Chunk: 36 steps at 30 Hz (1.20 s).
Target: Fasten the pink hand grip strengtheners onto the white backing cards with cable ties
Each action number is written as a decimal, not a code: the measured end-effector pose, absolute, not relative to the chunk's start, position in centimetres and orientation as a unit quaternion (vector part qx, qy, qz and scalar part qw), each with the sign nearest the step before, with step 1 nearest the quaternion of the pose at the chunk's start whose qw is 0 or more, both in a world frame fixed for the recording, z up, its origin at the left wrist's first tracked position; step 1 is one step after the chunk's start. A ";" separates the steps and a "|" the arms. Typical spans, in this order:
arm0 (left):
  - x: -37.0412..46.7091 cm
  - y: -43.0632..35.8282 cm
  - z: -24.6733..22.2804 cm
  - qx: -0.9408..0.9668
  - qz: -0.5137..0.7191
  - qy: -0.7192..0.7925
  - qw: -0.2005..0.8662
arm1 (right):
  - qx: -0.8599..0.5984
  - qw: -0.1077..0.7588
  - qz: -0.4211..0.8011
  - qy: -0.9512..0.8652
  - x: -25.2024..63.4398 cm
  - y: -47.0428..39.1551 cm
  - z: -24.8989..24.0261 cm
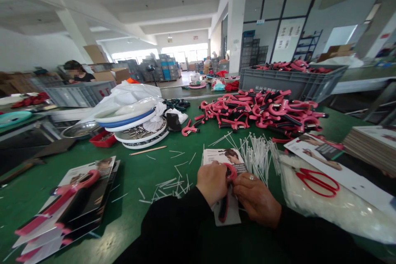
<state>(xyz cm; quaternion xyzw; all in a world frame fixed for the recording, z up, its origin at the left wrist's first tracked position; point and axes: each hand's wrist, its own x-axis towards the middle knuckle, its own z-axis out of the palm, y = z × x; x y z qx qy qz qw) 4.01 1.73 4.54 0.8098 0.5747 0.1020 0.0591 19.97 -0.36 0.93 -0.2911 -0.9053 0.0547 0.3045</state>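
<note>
A green tabletop (130, 175) fills the foreground, strewn with white cut strips (167, 183), in a large pale hall with a square pillar (237, 29), bright far windows and stacked crates (168, 70); at left another person (82, 75) is behind a grey bin (74, 94). On the table's far right, a grey crate (269, 81) is heaped with pink-and-black tools, and more lie in a loose pile (256, 109) before it. White round trays (142, 144) are stacked left of centre, one holding small metal pieces (136, 133), beside a red tray (103, 140) and a metal bowl (81, 130). Red-handled scissors (320, 182) rest on a clear bag (340, 218) of whitish contents. In front, a pink-and-black tool (223, 210) lies on a printed card (227, 220), under both hands: the left hand (213, 182) is curled nearly closed, the ringed right hand (256, 198) half-bent; their fingertips are hidden, so I cannot tell what they pinch.
</note>
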 end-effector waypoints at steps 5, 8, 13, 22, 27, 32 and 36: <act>3.2 2.3 4.5 0.809 0.124 0.570 0.072 | -0.309 0.301 0.131 -0.893 21.2 -0.2 2.4; 1.3 1.9 4.4 0.783 0.183 0.588 0.089 | -0.358 0.302 0.147 -0.871 22.5 -1.0 3.8; -2.4 -1.2 3.1 0.705 0.274 0.602 0.256 | -0.408 0.127 0.073 -0.901 22.3 -3.1 5.0; -2.0 -3.2 0.4 0.619 0.357 0.485 0.504 | -0.392 0.056 -0.083 -0.915 19.6 -4.2 4.3; -1.7 -3.0 0.3 0.640 0.362 0.486 0.472 | -0.316 0.112 -0.138 -0.932 19.2 -5.5 2.4; -1.4 -3.2 0.2 0.682 0.389 0.481 0.391 | -0.283 0.188 -0.167 -0.926 18.4 -5.5 1.9; -0.9 -3.2 0.3 0.688 0.392 0.492 0.361 | -0.328 0.236 -0.012 -0.915 18.4 -3.6 2.5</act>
